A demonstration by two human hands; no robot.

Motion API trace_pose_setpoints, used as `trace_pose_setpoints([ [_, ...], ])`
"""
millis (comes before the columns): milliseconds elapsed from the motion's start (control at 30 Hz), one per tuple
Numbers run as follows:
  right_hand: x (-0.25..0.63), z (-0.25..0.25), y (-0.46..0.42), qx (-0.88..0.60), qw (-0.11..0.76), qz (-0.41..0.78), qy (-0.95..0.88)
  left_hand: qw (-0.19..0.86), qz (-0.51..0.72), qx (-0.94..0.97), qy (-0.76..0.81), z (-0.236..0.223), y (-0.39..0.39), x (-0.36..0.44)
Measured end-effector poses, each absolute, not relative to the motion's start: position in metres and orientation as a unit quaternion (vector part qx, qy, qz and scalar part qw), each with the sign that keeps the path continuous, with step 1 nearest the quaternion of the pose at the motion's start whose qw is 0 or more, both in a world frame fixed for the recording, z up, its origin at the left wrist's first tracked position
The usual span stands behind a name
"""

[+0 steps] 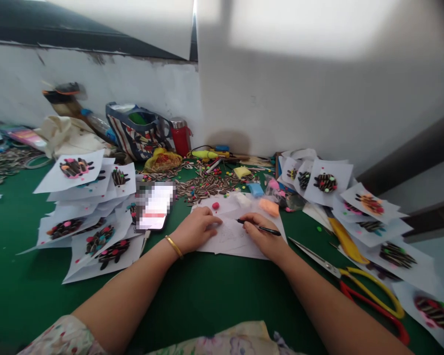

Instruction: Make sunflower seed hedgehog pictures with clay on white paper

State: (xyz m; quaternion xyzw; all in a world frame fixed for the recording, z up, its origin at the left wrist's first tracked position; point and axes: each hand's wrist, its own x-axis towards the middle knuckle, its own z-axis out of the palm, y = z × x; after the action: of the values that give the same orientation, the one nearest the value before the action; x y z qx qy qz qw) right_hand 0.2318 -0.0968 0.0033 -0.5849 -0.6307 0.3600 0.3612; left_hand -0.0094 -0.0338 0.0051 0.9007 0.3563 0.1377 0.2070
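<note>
My right hand grips a black pen, its tip over a sheet of white paper in the middle of the green table. Faint pencil-like lines show on the paper between my hands. My left hand lies flat on the sheet's left part, fingers stretched out and holding nothing. A small pink-red clay ball sits on the paper just beyond my left fingers. At the sheet's far right edge rest an orange clay lump and a white one.
Scissors with yellow and red handles lie right of my hand. A phone lies left. Papers with sunflower-seed figures are stacked at left and right. Sunflower seeds, a red flask and a striped bag stand behind.
</note>
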Motion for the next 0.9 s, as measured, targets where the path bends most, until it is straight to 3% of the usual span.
trace_pose_setpoints([
  [900,0.238,-0.007,-0.091,-0.586,0.381,0.39,-0.6,0.193,0.135,0.894,0.38,0.007,-0.04,-0.009],
])
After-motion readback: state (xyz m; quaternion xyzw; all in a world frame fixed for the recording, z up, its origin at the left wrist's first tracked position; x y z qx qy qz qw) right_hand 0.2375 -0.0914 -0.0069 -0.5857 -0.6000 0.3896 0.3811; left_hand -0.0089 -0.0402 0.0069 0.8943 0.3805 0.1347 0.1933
